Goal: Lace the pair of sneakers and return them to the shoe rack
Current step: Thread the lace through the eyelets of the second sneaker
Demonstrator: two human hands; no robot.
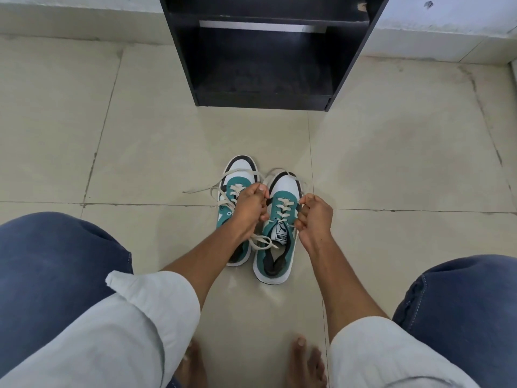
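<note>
Head view: left hand and right hand, fingers closed on lace ends of the right sneaker; bare floor before the shoe rack

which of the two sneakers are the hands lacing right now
The right sneaker, the one nearer the person. The left hand and right hand pull its lace ends. The left sneaker lies partly under the left forearm.

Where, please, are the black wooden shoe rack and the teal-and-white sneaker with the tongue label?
Black wooden shoe rack (263, 100), head view, bottom front board.
Teal-and-white sneaker with the tongue label (285, 189), head view, white toe panel.
</note>
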